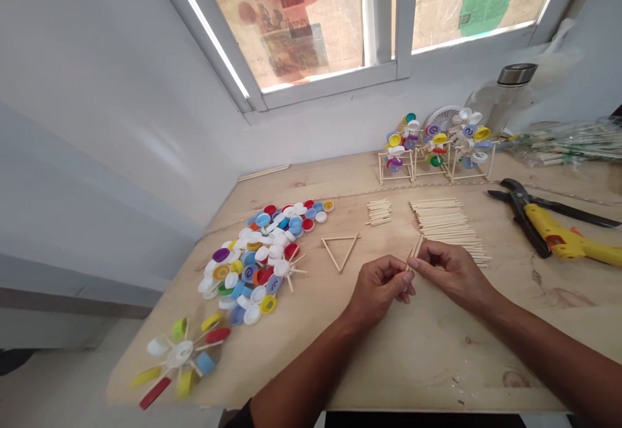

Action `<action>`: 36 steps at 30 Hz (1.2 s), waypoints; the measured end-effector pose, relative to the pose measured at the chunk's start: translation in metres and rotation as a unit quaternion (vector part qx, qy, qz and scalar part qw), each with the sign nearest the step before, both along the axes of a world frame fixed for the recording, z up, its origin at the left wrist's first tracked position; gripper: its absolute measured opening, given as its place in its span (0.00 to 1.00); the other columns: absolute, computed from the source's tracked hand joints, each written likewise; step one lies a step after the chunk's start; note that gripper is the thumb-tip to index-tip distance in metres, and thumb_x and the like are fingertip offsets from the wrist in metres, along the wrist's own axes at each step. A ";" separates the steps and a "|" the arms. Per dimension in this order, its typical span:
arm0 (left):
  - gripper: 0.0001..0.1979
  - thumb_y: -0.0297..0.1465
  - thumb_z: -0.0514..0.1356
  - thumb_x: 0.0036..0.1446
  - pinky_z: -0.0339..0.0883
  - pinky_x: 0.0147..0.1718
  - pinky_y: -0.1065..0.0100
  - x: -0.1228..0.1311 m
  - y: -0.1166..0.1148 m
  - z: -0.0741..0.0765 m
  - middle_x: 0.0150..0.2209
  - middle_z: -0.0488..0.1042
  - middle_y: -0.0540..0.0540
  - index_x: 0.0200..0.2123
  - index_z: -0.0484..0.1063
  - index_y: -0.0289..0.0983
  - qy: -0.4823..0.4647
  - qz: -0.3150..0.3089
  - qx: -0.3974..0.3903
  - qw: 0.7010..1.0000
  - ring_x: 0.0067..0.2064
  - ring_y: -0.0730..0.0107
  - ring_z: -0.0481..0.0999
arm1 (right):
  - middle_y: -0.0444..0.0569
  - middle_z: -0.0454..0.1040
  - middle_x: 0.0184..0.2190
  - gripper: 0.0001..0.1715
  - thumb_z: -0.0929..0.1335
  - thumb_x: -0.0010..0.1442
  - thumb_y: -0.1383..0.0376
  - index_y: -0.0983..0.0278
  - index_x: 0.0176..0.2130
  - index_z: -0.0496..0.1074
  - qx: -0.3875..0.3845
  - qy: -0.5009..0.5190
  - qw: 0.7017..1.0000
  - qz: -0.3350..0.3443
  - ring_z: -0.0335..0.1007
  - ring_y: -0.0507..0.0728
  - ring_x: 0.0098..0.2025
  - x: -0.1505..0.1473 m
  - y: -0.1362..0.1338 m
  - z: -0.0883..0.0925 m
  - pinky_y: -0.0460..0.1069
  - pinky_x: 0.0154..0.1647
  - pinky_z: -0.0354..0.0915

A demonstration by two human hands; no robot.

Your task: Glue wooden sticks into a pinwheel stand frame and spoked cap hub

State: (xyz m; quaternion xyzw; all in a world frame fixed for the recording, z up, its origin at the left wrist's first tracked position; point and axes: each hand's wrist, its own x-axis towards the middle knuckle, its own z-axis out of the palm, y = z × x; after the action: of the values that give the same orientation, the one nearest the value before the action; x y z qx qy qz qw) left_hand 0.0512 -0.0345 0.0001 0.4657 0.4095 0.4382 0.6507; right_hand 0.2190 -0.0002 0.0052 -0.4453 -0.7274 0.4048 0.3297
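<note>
Head view: looking down on a plywood bench;
Left hand: closed, pinching a craft stick;
Right hand: closed on that same stick;
Behind craft stick: stacked sticks;
Left of craft stick: stick triangle;

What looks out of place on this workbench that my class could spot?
A lone wooden stick lies along the wall at the back of the plywood table, looking stray because it sits well apart from the neatly stacked sticks.

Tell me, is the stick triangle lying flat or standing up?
Lying flat: the triangle rests on the wooden table along all three sides.
</note>
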 end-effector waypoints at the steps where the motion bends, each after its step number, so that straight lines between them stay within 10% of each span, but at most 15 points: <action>1: 0.19 0.45 0.65 0.46 0.62 0.23 0.72 0.000 0.000 0.000 0.20 0.72 0.49 0.27 0.69 0.33 -0.001 0.001 0.002 1.000 0.20 0.77 0.68 | 0.40 0.60 0.17 0.20 0.67 0.56 0.53 0.64 0.22 0.65 -0.004 0.002 1.000 -0.003 0.54 0.48 0.22 0.000 0.000 0.000 0.45 0.22 0.53; 36: 0.19 0.45 0.65 0.45 0.60 0.19 0.74 -0.003 0.003 -0.008 0.21 0.73 0.48 0.26 0.70 0.33 0.025 -0.002 -0.019 0.999 0.18 0.77 0.67 | 0.41 0.64 0.19 0.19 0.65 0.57 0.53 0.64 0.24 0.66 -0.041 0.050 0.997 0.031 0.57 0.49 0.23 0.000 0.001 0.004 0.45 0.24 0.55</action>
State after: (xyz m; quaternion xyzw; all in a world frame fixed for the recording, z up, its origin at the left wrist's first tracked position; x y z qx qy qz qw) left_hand 0.0483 -0.0310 -0.0082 0.4650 0.4332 0.4169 0.6499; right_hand 0.2185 0.0010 0.0089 -0.4146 -0.7065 0.4659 0.3346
